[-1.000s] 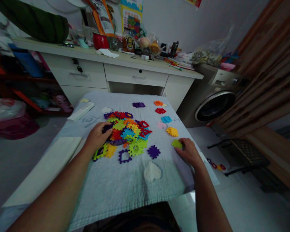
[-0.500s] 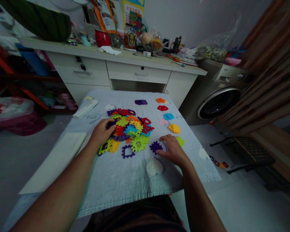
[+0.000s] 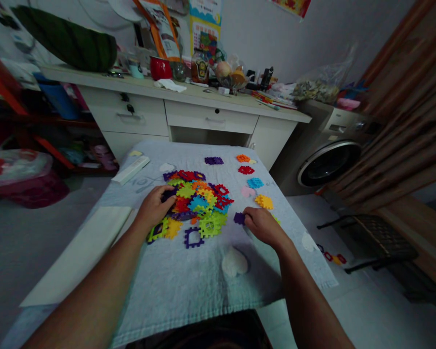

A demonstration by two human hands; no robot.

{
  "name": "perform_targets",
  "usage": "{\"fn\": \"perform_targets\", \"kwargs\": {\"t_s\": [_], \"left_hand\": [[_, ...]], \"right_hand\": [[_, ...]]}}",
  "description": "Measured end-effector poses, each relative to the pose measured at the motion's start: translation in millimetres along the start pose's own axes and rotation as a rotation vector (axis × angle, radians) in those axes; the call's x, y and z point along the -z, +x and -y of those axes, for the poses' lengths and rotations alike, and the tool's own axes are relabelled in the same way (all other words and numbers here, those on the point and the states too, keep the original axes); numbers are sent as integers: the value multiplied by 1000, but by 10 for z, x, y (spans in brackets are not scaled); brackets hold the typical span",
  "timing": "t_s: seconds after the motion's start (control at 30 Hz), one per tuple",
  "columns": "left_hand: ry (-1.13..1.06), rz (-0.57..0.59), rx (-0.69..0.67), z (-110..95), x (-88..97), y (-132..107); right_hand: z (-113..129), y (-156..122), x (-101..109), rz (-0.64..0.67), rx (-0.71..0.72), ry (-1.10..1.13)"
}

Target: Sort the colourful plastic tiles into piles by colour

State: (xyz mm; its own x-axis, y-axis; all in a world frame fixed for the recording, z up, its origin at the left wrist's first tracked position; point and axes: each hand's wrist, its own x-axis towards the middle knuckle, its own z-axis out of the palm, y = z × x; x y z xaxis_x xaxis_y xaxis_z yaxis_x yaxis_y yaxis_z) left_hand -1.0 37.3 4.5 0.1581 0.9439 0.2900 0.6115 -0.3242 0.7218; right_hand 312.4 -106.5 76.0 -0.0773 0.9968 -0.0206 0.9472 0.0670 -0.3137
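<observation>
A heap of coloured interlocking plastic tiles (image 3: 198, 199) lies in the middle of a small table covered with a pale blue towel (image 3: 189, 286). My left hand (image 3: 155, 207) rests on the heap's left side, fingers curled over dark and green tiles. My right hand (image 3: 262, 225) is closed in a pinch on a purple tile (image 3: 239, 218) just right of the heap. A purple frame tile (image 3: 194, 238) lies in front of the heap. Single tiles sit along the right: yellow (image 3: 263, 201), blue (image 3: 255, 182), red (image 3: 246, 169), orange (image 3: 243, 158) and a purple one (image 3: 213, 160) at the back.
A white heart-shaped piece (image 3: 234, 262) lies on the towel near me. A white remote-like bar (image 3: 131, 169) sits at the table's back left. Behind stands a cluttered white desk (image 3: 189, 104) with drawers, a washing machine (image 3: 327, 155) to the right, and a dark chair (image 3: 378, 237).
My right hand left the green tile at the right edge, moved left to the purple tile and closed on it, shifting it slightly back. The left hand stayed on the heap.
</observation>
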Motion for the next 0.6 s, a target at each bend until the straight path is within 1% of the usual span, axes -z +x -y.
{"fn": "perform_targets", "kwargs": {"t_s": [0.07,0.13,0.17,0.23,0.37,0.47,0.53,0.6], "left_hand": [[-9,-3,-3,-3,0,-3],[-14,0,-8,-7,2,-4],[-17,-1,-9,-9,3,-3],[-21,2,-10,-11,4,1],[-16,16,-10,1,0,12],[-19,8,-19,16,-4,14],[-23,-2,-30,21,-3,14],[-23,-10,-39,20,0,14]], "right_hand": [[-60,208,70,-89,14,-34],[-135,481,111,-198,46,-15],[-171,636,115,-241,57,18],[-229,964,84,-273,46,144],[-255,1595,-136,-276,-145,552],[-214,1985,-335,-362,-290,815],[-179,2204,-425,-422,-379,934],[-148,2393,-470,-456,-427,983]]}}
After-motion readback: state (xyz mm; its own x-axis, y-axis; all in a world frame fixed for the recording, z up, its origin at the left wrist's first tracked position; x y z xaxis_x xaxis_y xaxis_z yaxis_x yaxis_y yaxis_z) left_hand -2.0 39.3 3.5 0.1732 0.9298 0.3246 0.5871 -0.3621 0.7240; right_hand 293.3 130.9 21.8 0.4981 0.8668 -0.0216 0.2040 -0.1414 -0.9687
